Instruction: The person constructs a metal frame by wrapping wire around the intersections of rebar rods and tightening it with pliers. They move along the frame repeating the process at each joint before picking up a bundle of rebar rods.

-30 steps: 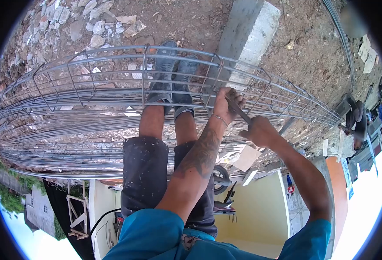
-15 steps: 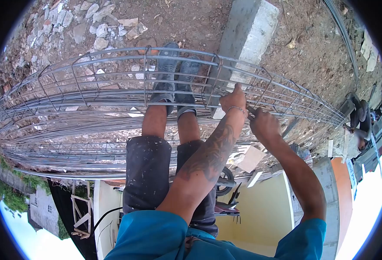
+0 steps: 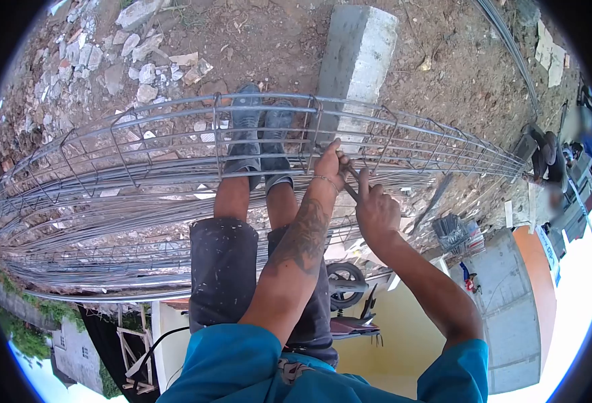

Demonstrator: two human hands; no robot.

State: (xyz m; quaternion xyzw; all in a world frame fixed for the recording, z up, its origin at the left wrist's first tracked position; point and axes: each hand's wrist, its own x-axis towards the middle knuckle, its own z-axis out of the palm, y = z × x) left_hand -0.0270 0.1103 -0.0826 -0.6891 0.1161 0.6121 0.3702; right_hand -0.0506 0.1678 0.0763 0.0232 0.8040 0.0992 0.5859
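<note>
A long cage of steel bars point(image 3: 269, 107) with bent stirrups point(image 3: 219, 127) stretches across the view. My left hand point(image 3: 329, 166) is closed at the cage's near lower bar, just right of a stirrup; what its fingers pinch is too small to tell. Just right of it, my right hand point(image 3: 378, 213) grips the handle of a dark metal tool point(image 3: 351, 183). The tool's head is by my left fingertips, partly hidden.
My shoes point(image 3: 245, 124) stand beneath the cage. Beyond it lie a concrete block point(image 3: 356, 60) and rubble point(image 3: 88, 57). More loose bars point(image 3: 74, 215) run on the near side. A motorbike wheel point(image 3: 345, 285) shows below. People point(image 3: 548, 158) are at far right.
The view has shifted, and both hands appear farther left, closer to the stirrup. My right index finger is now more extended along the tool.
</note>
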